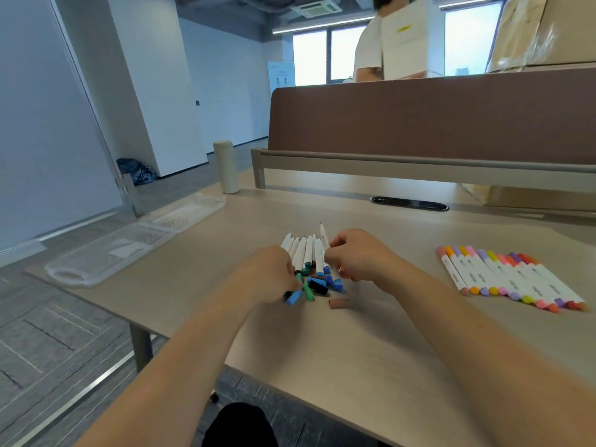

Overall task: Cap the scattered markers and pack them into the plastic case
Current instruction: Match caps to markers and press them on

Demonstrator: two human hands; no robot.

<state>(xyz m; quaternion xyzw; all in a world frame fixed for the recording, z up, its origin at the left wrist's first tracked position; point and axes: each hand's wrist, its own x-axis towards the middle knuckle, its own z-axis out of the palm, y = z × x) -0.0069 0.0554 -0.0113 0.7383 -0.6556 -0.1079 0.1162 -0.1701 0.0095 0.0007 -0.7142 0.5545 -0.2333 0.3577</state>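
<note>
I take the bunch of white markers (304,253) as my landmark; it lies about mid-surface, barrels side by side, their coloured ends pointing back toward me. My left hand (267,275) sits at the near left corner of that bunch, fingers curled down into the loose caps (317,285), which are blue, green, black and brown and are heaped right against the bunch's near end. I cannot tell whether that hand has actually pinched a cap or only touches them. My right hand (358,256) is at the right edge of the bunch, fingers wrapped around one uncapped marker (323,235) whose blue tip sticks out past the bunch's far end.

One brown cap (338,303) lies alone, a little nearer me than the heap. Well to the right of the bunch, a row of capped markers (509,279) in orange, yellow, pink and purple lies neatly on the surface (354,350). Well to the left of the bunch, the clear plastic case (106,253) lies open at the surface's edge, and I see no markers in it. Beyond the bunch, to the far left, a beige bottle (225,166) stands upright, and a brown divider panel (419,117) runs across behind, with a person (367,46) in white past it.
</note>
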